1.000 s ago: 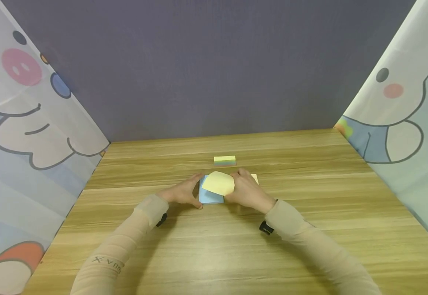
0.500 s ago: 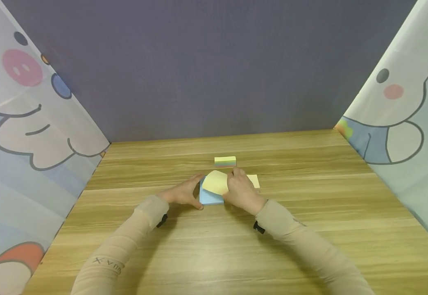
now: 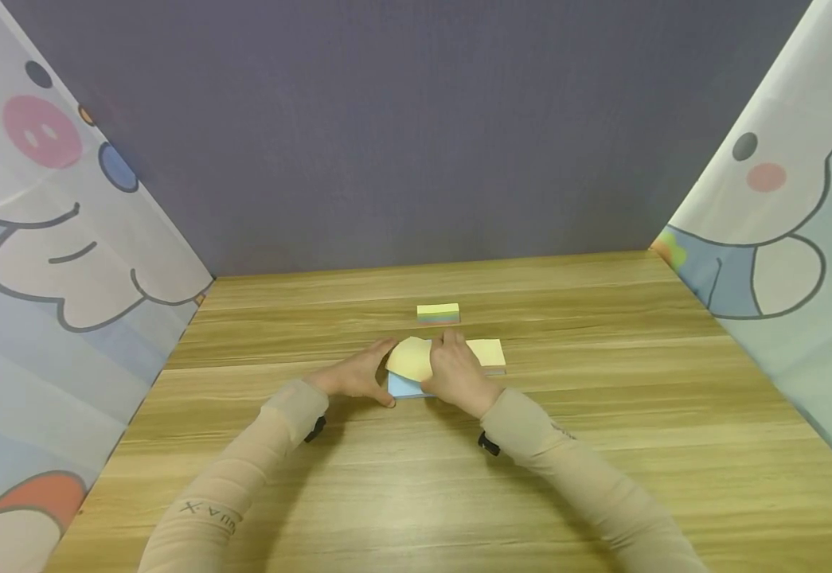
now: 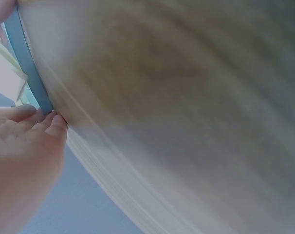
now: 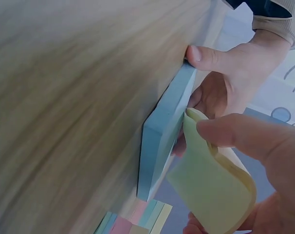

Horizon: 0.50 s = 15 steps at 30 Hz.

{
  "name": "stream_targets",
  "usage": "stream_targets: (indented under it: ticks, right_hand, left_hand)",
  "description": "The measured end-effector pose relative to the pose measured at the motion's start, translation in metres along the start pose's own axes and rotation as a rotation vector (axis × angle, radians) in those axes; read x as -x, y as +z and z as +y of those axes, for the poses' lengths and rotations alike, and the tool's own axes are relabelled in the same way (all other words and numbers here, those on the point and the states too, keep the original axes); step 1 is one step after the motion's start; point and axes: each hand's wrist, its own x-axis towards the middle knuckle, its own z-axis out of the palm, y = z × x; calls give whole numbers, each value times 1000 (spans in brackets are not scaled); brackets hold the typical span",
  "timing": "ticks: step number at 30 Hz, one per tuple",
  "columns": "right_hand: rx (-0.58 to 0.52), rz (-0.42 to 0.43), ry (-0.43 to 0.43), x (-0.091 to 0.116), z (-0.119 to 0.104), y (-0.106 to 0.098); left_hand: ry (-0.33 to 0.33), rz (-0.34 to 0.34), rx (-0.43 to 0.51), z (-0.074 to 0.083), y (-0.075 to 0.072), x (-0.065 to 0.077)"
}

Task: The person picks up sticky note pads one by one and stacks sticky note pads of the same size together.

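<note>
A blue sticky note pad [image 3: 404, 387] lies flat on the wooden table, its top partly covered. My left hand [image 3: 354, 372] grips its left side, thumb at the near corner and fingers at the far one; the right wrist view shows this thumb against the blue pad [image 5: 157, 129]. My right hand [image 3: 458, 372] pinches a curved yellow sticky note [image 3: 410, 360] above the blue pad. In the right wrist view the yellow note [image 5: 208, 180] bends under my right thumb; whether it is one sheet or several I cannot tell.
Just right of my right hand lies a yellow-topped pad [image 3: 487, 352], partly hidden by the hand. Behind the hands sits a small block of multicoloured sticky strips [image 3: 438, 313]. A dark panel [image 3: 416, 135] stands at the table's back edge, with cartoon-printed sheets on both sides.
My right hand has moved left with the yellow note, which now covers more of the blue pad. More of the yellow-topped pad shows on the right. My left hand has stayed put.
</note>
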Motion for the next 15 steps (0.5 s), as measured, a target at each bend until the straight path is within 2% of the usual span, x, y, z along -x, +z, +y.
stream_targets:
  ticks: [5,15]
  right_hand:
    - [13,-20,15,-1,-1,0]
    - [-27,-162,113,-7,-10,3]
  left_hand:
    - [-8,-6,-8,0,-1,0]
    - [-4,5,-16,0,-1,-2]
